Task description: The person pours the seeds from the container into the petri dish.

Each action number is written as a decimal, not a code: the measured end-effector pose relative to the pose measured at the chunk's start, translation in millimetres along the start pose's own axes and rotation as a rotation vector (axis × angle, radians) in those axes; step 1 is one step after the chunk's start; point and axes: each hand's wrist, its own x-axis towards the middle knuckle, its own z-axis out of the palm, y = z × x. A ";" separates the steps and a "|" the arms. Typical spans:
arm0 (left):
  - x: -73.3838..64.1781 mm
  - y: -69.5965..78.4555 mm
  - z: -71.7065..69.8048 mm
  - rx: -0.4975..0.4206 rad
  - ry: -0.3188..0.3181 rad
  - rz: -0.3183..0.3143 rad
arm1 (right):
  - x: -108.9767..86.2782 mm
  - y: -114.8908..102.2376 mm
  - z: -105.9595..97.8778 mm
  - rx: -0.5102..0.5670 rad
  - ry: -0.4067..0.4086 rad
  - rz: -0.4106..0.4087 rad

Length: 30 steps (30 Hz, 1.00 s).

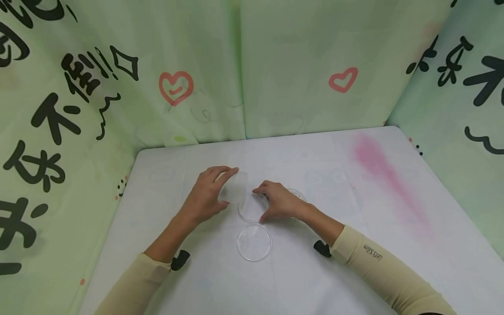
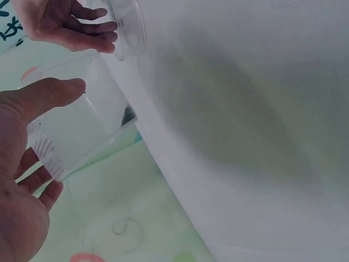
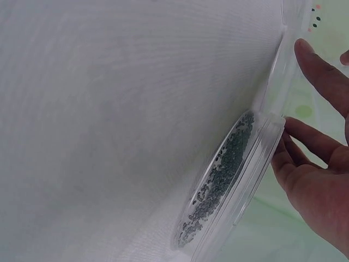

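My left hand [image 1: 206,192] grips a clear plastic box [image 1: 236,189] between thumb and fingers, raised over the table. In the left wrist view a dark patch shows at one corner of the box. To its right, my right hand [image 1: 280,202] holds a clear petri dish [image 1: 252,209] by its rim, thumb at the near side and fingertips at the far side. A second clear petri dish [image 1: 253,243] lies just in front of it. Partly hidden behind the right hand is a further round dish [image 1: 297,193]; dark granules [image 3: 221,177] cover its bottom in the right wrist view.
A white cloth covers the table [image 1: 315,271], with a pink stain [image 1: 387,177] at the right. Green curtains [image 1: 283,65] with black writing and red hearts hang behind and along the sides. Black wrist mounts [image 1: 180,260] sit below both forearms.
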 end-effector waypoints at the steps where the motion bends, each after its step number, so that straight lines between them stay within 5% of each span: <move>1: 0.2 1.0 0.0 0.010 0.000 0.007 | -0.1 0.0 0.2 0.001 -0.002 0.004; 30: 1.8 17.2 4.3 0.198 0.019 0.148 | -0.2 0.1 -0.4 -0.007 -0.003 0.003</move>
